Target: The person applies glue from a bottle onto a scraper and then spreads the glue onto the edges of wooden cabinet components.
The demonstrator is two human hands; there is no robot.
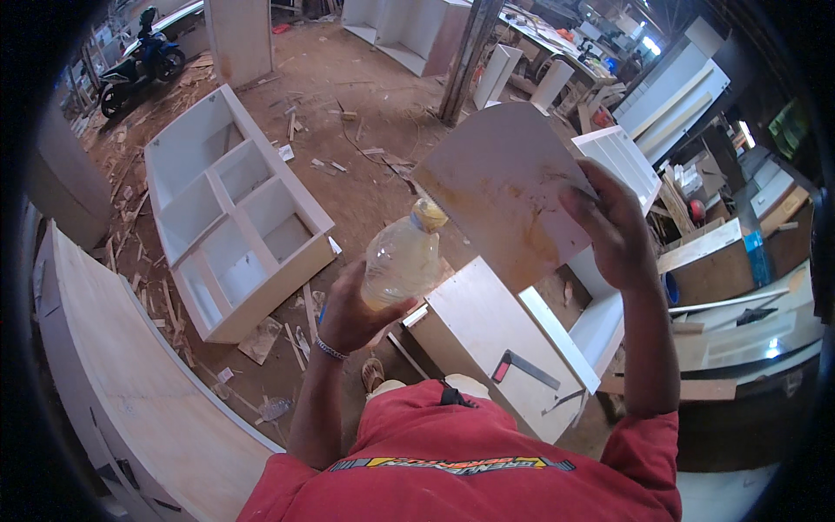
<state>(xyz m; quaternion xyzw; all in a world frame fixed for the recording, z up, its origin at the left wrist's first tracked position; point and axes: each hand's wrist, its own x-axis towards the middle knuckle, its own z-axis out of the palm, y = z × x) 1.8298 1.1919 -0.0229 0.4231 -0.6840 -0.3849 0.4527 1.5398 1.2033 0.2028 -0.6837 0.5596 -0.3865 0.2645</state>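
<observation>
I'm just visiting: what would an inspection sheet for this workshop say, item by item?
Surface: pale board below the hands, bearing a black angled tool with a red patch.
Job's things: clear bottle, tilted, its yellowish top near a stained sheet; contact unclear.
Clutter: wood scraps strewn over the brown floor.
Hands: left hand holds the bottle; right hand grips the sheet's right side.
Cables: nothing clear enough to tell.
Surroundings: compartmented cabinet at left; motorbike beyond it.

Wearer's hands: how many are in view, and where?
2: the left hand, left of centre, around a clear plastic bottle; the right hand, farther right, holding the right edge of a stained grey panel. Some fingers are hidden.
</observation>
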